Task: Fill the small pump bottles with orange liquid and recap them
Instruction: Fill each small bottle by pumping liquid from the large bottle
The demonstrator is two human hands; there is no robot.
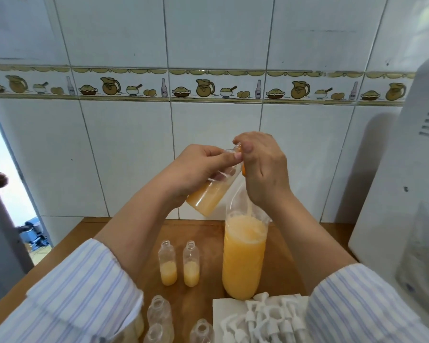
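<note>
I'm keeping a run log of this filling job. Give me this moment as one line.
left hand holds tilted small bottle | right hand at its neck | two part-filled bottles uncapped | pump caps unused

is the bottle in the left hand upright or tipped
Tipped: the bottle in the left hand leans neck-up to the right, orange liquid pooled at its lower end.
</note>
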